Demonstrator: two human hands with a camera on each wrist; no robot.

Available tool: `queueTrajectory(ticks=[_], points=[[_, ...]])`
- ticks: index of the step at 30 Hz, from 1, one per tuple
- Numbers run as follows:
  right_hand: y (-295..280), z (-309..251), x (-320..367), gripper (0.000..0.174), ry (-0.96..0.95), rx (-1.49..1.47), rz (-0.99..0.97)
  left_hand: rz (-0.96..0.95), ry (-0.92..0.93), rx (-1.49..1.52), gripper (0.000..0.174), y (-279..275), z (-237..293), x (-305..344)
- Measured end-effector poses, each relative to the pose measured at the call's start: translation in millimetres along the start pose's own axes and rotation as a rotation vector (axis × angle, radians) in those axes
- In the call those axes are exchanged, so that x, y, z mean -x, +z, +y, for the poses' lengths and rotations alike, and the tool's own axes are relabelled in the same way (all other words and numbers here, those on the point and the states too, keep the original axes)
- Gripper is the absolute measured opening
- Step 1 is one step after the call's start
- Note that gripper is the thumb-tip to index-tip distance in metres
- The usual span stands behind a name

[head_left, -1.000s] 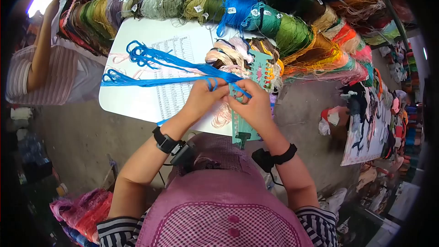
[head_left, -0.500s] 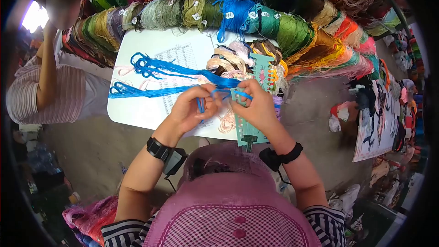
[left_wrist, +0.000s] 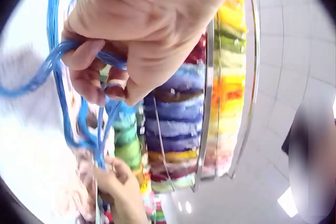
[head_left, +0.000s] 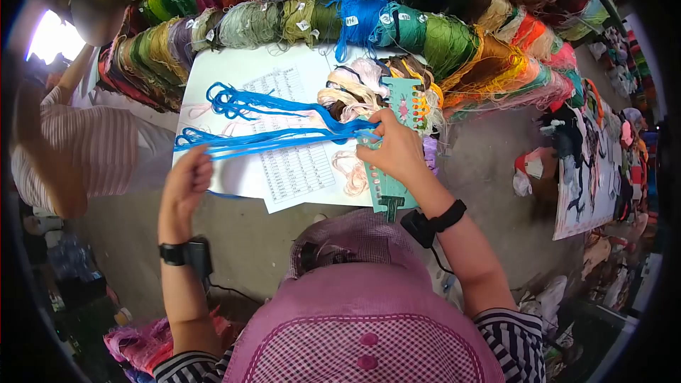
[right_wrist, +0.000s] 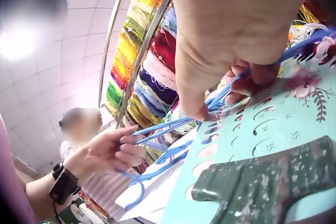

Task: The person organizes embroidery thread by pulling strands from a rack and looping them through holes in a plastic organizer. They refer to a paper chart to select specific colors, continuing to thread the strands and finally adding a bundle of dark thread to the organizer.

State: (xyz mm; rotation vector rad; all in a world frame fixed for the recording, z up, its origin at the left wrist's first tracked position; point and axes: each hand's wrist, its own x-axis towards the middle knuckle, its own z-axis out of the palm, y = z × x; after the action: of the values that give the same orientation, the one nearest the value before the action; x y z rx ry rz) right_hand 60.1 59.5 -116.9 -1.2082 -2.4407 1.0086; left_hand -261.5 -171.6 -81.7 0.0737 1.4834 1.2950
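My left hand (head_left: 186, 183) is over the table's left side, fingers curled round strands of blue embroidery thread (head_left: 273, 145). In the left wrist view a loop of the blue thread (left_wrist: 39, 77) trails out past those fingers. The strands run taut across to my right hand (head_left: 394, 147), which pinches them at the edge of a mint-green thread card (head_left: 403, 92). Numbers, holes and a printed flower show on this card in the right wrist view, and a dark green clip (right_wrist: 273, 182) grips its near end. More blue thread (head_left: 245, 101) lies looped on the table.
A printed list (head_left: 294, 177) lies on the white table (head_left: 206, 74). Pale and dark skeins (head_left: 351, 92) sit beside the card. Racks of tagged coloured thread (head_left: 248, 25) line the table's far side. Another person (head_left: 92, 145) is at the left.
My left hand has moved from beside the right hand out to the left, drawing blue strands straight. The right hand keeps its pinch at the card.
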Motion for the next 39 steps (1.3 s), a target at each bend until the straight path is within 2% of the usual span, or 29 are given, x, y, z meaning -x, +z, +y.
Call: queueTrajectory(ticks=[2, 3, 5, 7, 9, 10, 12, 13, 15, 17, 19, 20, 21, 22, 23, 24, 25, 27, 28, 34, 39], points=[[-1, -6, 1, 0.055, 0.016, 0.015, -0.036, 0.098, 0.122, 0.244, 0.032, -42, 9, 11], [0, -6, 1, 0.055, 0.025, 0.031, -0.038, -0.034, 0.144, 0.398, 0.026, -78, 9, 5], [3, -5, 1, 0.055, 0.006, 0.044, -0.045, 0.086, 0.274, 0.341, 0.023, -113, -2, -9], [8, -2, 0, 0.057, -0.016, 0.165, 0.014, 0.244, 0.370, 0.421, 0.047, -65, -1, 14], [1, -11, 5, 0.052, -0.070, 0.123, 0.000, -0.103, 0.329, 0.651, 0.063, -57, -7, 33], [-1, -29, 9, 0.052, -0.115, 0.115, -0.009, -0.191, 0.342, 0.660, 0.072, -34, -6, 48], [-14, -58, 24, 0.032, -0.322, 0.138, 0.163, -0.376, 0.357, 0.644, 0.084, 16, -1, 76], [-14, -72, 28, 0.032, -0.324, 0.142, 0.167, -0.478, 0.357, 0.618, 0.089, 36, 0, 86], [-4, -110, 38, 0.014, -0.270, -0.381, -0.051, -0.555, 0.351, 0.557, 0.093, 71, 1, 96], [7, -140, 47, 0.016, -0.358, -0.653, -0.120, -0.661, 0.362, 0.385, 0.094, 94, -1, 100], [16, -155, 51, 0.016, -0.394, -0.743, -0.241, -0.566, 0.515, 0.011, 0.093, 109, -7, 96], [17, -155, 53, 0.016, -0.390, -0.735, -0.230, -0.477, 0.667, -0.235, 0.091, 113, -12, 90], [19, -155, 55, 0.016, -0.323, -0.821, -0.317, -0.488, 0.668, -0.233, 0.091, 115, -13, 90], [19, -154, 56, 0.015, -0.257, -0.906, -0.405, -0.427, 0.708, -0.385, 0.091, 116, -13, 91], [17, -153, 58, 0.015, -0.259, -0.901, -0.398, -0.361, 0.748, -0.538, 0.092, 117, -12, 91], [14, -150, 61, 0.015, -0.196, -0.996, -0.421, -0.347, 0.664, -0.289, 0.078, 118, -14, 88], [11, -148, 64, 0.015, -0.132, -1.091, -0.443, -0.352, 0.669, -0.286, 0.078, 113, -11, 88], [4, -146, 69, 0.015, -0.127, -1.119, -0.429, -0.398, 0.520, -0.299, 0.052, 101, -1, 92], [1, -145, 72, 0.015, -0.120, -1.155, -0.420, -0.344, 0.544, -0.213, 0.029, 104, 0, 98], [-4, -141, 79, 0.013, -0.149, -1.105, -0.310, -0.400, 0.475, -0.045, 0.027, 116, -2, 103], [-5, -137, 79, 0.014, -0.159, -1.135, -0.301, -0.408, 0.433, -0.037, 0.029, 116, -1, 100]])
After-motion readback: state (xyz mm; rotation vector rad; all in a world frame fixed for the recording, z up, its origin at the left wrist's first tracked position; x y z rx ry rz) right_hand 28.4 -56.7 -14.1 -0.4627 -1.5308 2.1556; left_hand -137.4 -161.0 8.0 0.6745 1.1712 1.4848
